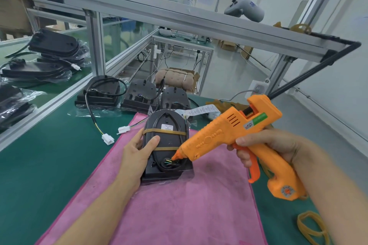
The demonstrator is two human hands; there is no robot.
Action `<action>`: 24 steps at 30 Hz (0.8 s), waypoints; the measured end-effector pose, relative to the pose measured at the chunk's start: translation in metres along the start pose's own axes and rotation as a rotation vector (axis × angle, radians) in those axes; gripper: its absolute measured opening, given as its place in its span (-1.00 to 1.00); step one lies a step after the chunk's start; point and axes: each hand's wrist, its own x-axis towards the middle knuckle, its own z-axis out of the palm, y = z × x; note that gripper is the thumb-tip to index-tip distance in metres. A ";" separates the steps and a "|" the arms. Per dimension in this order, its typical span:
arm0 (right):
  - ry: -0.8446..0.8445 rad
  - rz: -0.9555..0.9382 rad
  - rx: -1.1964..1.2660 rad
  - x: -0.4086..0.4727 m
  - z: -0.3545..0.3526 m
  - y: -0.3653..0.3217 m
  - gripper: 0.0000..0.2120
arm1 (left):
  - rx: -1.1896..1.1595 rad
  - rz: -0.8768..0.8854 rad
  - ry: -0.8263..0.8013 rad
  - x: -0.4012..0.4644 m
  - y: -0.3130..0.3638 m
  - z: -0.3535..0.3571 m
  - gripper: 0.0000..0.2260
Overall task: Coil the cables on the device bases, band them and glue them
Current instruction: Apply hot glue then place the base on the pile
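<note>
Gluing step: gun nozzle at the wire opening of the banded base.

The right hand gripped the glue gun, a finger on the trigger; the left hand clasped the base by its edge, steadying it on the pink cloth. With the cable coiled and two bands on, a steady squeeze seemed next. More bases waited beyond the hands.

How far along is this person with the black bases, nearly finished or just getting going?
Partway, I'd say. The black oval base on the pink cloth already has its cable coiled under two tan rubber bands. Gluing is in hand: the left hand steadies it while the right hand holds the orange glue gun, nozzle at the wires. Three bases behind have loose cables, seemingly left.
</note>
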 end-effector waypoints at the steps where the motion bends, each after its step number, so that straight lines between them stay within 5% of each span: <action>1: 0.002 0.002 0.031 0.000 -0.002 0.004 -0.57 | -0.012 -0.009 0.003 0.000 0.001 0.001 -0.74; 5: 0.035 -0.002 0.258 -0.001 -0.006 0.024 -0.55 | -0.068 -0.034 0.035 -0.002 0.002 0.001 -0.71; 12: 0.341 -0.012 0.681 0.017 -0.007 0.044 -0.66 | -0.272 -0.143 0.138 -0.002 0.008 -0.007 -0.80; 18: 0.346 0.175 0.647 0.047 -0.003 0.067 -0.61 | -0.302 -0.147 0.129 0.000 0.014 -0.011 -0.87; 24: 0.321 0.278 0.580 0.070 0.013 0.074 -0.58 | -0.220 -0.064 0.070 -0.003 0.022 -0.001 -0.66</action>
